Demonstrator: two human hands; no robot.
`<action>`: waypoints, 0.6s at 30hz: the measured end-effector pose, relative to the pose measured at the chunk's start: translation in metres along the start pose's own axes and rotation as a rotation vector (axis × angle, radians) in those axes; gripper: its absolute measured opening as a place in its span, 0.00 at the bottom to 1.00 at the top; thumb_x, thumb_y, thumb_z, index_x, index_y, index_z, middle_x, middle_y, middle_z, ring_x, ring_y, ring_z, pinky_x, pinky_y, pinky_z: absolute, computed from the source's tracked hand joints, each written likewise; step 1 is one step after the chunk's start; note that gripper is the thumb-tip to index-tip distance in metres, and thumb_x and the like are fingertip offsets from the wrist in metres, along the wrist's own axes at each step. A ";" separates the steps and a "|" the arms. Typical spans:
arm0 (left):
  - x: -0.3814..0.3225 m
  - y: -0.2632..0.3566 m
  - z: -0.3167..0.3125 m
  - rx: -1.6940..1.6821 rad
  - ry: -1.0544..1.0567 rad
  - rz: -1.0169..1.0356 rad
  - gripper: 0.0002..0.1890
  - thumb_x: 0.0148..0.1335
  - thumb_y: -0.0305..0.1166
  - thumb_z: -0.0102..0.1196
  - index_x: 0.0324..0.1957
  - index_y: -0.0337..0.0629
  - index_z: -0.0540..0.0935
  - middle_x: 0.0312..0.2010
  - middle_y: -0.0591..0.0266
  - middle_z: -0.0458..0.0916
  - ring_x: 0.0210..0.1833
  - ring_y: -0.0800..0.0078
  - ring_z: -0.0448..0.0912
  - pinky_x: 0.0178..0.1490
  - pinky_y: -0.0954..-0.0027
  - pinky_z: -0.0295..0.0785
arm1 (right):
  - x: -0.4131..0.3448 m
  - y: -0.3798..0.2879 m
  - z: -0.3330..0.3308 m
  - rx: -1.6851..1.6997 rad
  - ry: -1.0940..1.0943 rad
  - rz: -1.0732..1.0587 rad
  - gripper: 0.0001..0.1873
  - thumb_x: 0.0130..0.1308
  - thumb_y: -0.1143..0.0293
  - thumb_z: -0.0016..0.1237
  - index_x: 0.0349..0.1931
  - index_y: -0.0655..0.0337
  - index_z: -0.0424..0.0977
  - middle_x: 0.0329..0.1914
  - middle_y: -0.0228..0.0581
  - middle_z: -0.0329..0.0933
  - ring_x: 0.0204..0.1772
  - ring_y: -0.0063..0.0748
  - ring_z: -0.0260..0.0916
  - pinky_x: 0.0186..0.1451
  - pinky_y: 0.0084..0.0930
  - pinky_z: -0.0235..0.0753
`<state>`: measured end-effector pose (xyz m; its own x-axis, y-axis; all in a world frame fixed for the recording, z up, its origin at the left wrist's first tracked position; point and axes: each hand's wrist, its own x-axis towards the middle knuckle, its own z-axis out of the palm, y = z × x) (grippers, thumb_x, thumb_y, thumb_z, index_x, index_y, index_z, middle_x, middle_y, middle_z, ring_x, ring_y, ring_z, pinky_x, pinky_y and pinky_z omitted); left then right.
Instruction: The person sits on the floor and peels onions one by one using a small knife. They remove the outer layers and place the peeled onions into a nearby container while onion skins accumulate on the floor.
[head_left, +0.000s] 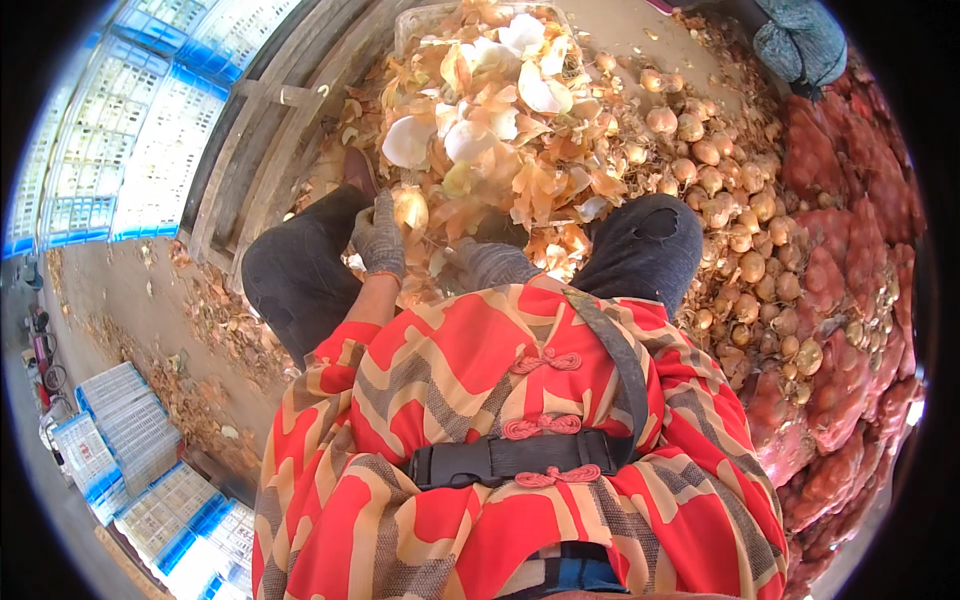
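My left hand (379, 234), in a grey knit glove, is raised between my knees with its fingers up against a yellow-brown onion (410, 208), which it appears to hold by its side. My right hand (495, 262), also gloved in grey, reaches left in front of my lap; its fingertips lie among onion skins and whatever they touch is hidden. Beyond both hands rises a large heap of dry onion skins (491, 191) with pale outer layers on top. Behind it shows the rim of a translucent plastic container (409, 26).
Loose onions (739, 217) spread over the floor at right, beside full red mesh sacks (832, 360). A wooden pallet (259, 142) lies at left, with stacked white and blue plastic crates (161, 142) past it. More crates (127, 420) stand lower left. A blue-grey bundle (801, 45) is at upper right.
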<state>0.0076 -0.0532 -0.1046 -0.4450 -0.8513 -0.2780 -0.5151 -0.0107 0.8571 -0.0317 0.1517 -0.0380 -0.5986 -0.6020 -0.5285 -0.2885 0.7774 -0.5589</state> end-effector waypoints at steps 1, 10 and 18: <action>0.006 -0.006 0.000 -0.076 -0.019 -0.034 0.22 0.58 0.47 0.63 0.33 0.32 0.81 0.30 0.59 0.80 0.34 0.73 0.74 0.42 0.70 0.72 | -0.001 0.002 -0.001 0.004 0.006 0.010 0.21 0.57 0.62 0.52 0.49 0.63 0.71 0.40 0.55 0.77 0.45 0.51 0.76 0.46 0.43 0.75; 0.038 -0.040 -0.006 -0.291 -0.129 0.001 0.12 0.58 0.36 0.65 0.30 0.37 0.82 0.26 0.70 0.77 0.29 0.81 0.70 0.35 0.75 0.68 | 0.035 0.010 -0.004 0.220 -0.010 -0.200 0.19 0.56 0.61 0.50 0.41 0.68 0.73 0.37 0.60 0.77 0.46 0.54 0.76 0.48 0.43 0.73; 0.050 -0.045 -0.005 -0.261 -0.157 -0.020 0.11 0.57 0.36 0.66 0.29 0.37 0.82 0.26 0.72 0.77 0.30 0.83 0.69 0.37 0.75 0.69 | 0.049 0.023 0.001 0.298 0.055 -0.145 0.18 0.59 0.58 0.50 0.42 0.63 0.74 0.36 0.57 0.77 0.43 0.55 0.75 0.45 0.44 0.72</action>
<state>0.0121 -0.0977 -0.1554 -0.5549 -0.7584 -0.3418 -0.3277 -0.1783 0.9278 -0.0667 0.1398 -0.0770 -0.6087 -0.6857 -0.3992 -0.1475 0.5922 -0.7922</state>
